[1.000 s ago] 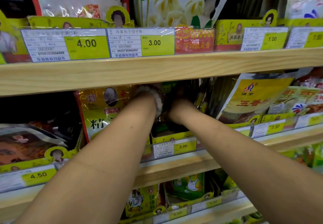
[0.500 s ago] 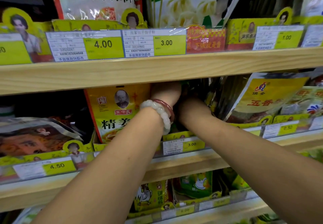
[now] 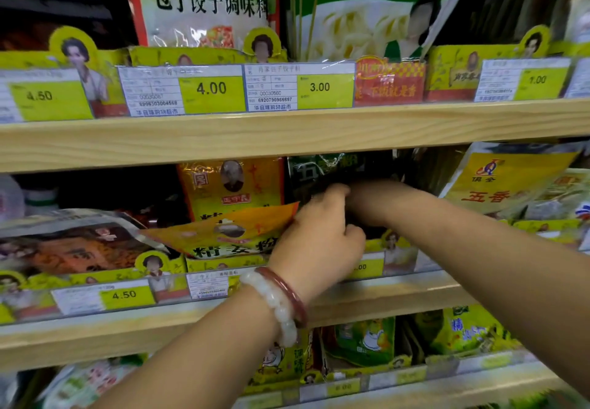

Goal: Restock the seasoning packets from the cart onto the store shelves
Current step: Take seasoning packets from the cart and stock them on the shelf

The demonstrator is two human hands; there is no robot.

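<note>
My left hand [image 3: 319,239], with a white and a red bracelet on the wrist, is curled at the front of the middle shelf [image 3: 399,290]. Its fingers pinch the right corner of a yellow-orange seasoning packet [image 3: 223,233], which leans forward and to the left. Behind it stands an upright packet of the same kind [image 3: 230,185]. My right hand [image 3: 370,198] reaches in behind the left one, against the dark green packets [image 3: 329,169]. Its fingers are hidden.
The upper shelf board [image 3: 287,134] hangs just above my hands, with price tags [image 3: 210,89] on its rail. Yellow packets [image 3: 504,182] lean at the right and brown packets [image 3: 73,249] lie at the left. More packets fill the bottom shelf [image 3: 360,341].
My left hand has pulled back out of the shelf toward me. The front yellow-orange packet now tilts forward in its grip. My right hand stays deep among the green packets.
</note>
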